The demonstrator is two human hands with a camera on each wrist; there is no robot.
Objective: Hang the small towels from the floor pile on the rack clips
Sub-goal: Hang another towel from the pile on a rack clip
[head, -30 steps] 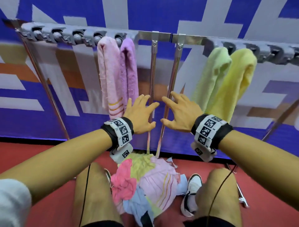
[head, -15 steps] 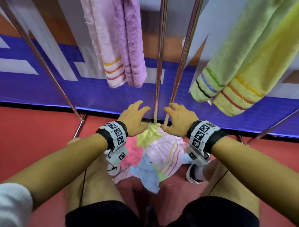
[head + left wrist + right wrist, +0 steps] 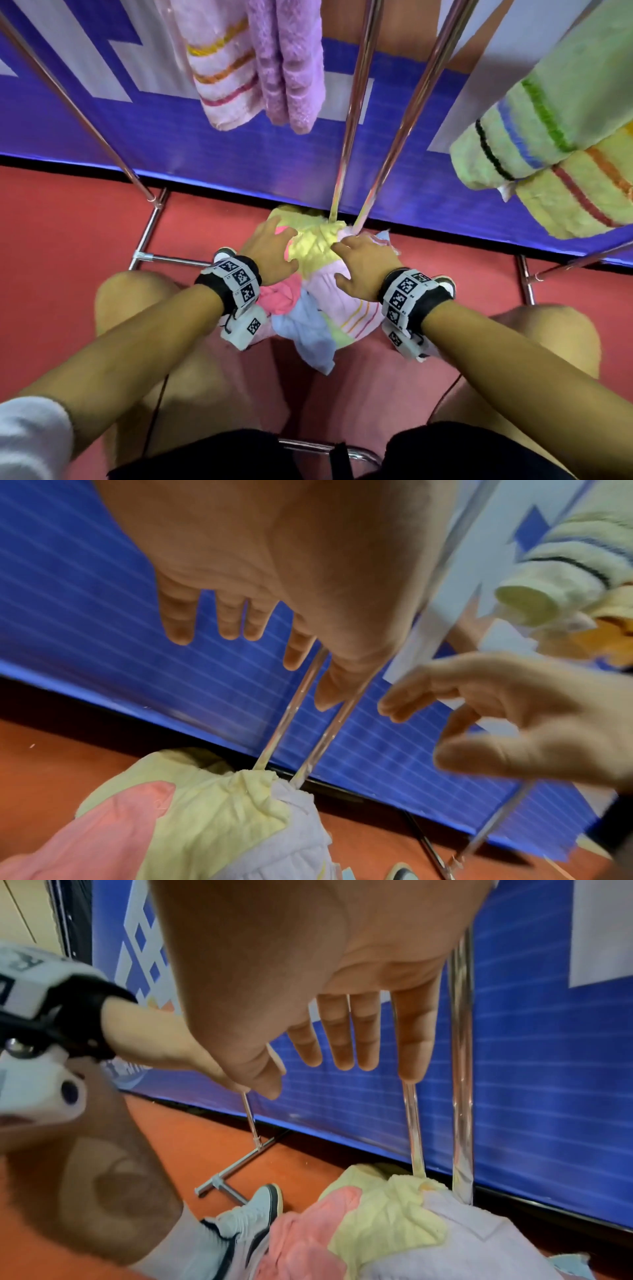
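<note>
A pile of small towels (image 3: 318, 274) in yellow, pink, lilac and blue lies on the red floor between my feet, at the foot of two chrome rack poles (image 3: 356, 113). My left hand (image 3: 270, 250) hovers just above the pile's left side, fingers straight and spread. My right hand (image 3: 363, 260) hovers above its right side, fingers relaxed. Both wrist views show each palm in the air over the yellow towel (image 3: 219, 804) (image 3: 387, 1213), holding nothing. Two pink towels (image 3: 253, 65) and two yellow-green towels (image 3: 548, 144) hang from above; the clips are out of frame.
A blue and white banner wall (image 3: 239, 161) stands close behind the rack. Chrome base bars (image 3: 150, 236) lie on the floor at left and right (image 3: 527, 284). My knees (image 3: 144, 308) flank the pile, with white shoes (image 3: 253, 1215) beside it.
I have bent down: both hands dropped from mid-height at the rack poles to just above the floor pile. The view tilted down, so the clip rail left the frame.
</note>
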